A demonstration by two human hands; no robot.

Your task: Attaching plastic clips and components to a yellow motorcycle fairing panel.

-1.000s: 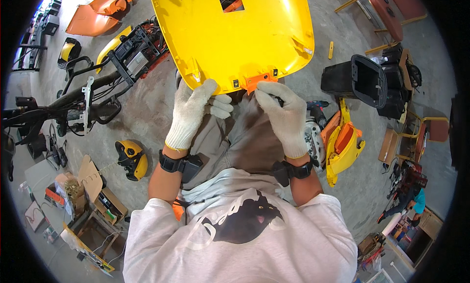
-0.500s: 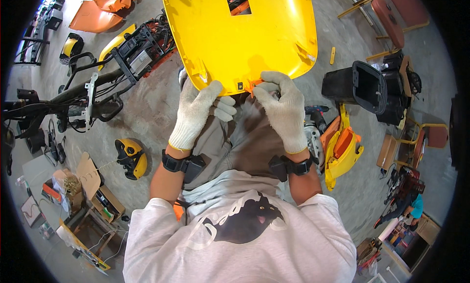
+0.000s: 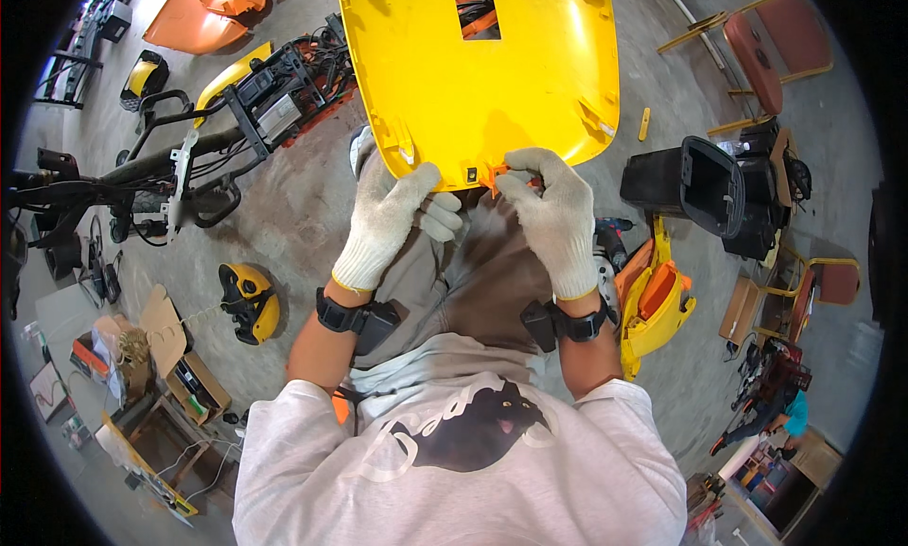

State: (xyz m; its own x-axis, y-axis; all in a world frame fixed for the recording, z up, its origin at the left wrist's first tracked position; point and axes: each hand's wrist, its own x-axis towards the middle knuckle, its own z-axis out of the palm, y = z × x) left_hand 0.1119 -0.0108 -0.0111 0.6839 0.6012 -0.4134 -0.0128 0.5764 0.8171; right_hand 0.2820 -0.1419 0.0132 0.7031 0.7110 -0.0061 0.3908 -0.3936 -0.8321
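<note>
A large yellow plastic body panel (image 3: pixel 454 102) with a rectangular cutout is held in front of me, its inner side with moulded tabs facing up. My left hand (image 3: pixel 383 220), in a white knit glove, grips the near edge left of its middle, thumb on top and fingers underneath. A small dark metal clip (image 3: pixel 472 175) sits on that edge between my hands. To its right my gloved right hand (image 3: pixel 553 210) pinches a small orange clip (image 3: pixel 493 175) against the edge. The fingertips partly hide the orange clip.
At the left stands a bare black vehicle frame (image 3: pixel 222 135) with wiring. Orange panels (image 3: pixel 194 21) lie beyond it. A yellow-and-black part (image 3: pixel 251 303) is on the floor. At the right are a black bin (image 3: pixel 667 179), yellow and orange parts (image 3: pixel 654 305) and chairs (image 3: pixel 754 59).
The panel and both hands have shifted slightly right and nearer in the view, while the surroundings have turned a little. Both hands keep their hold, and the orange clip remains at the edge.
</note>
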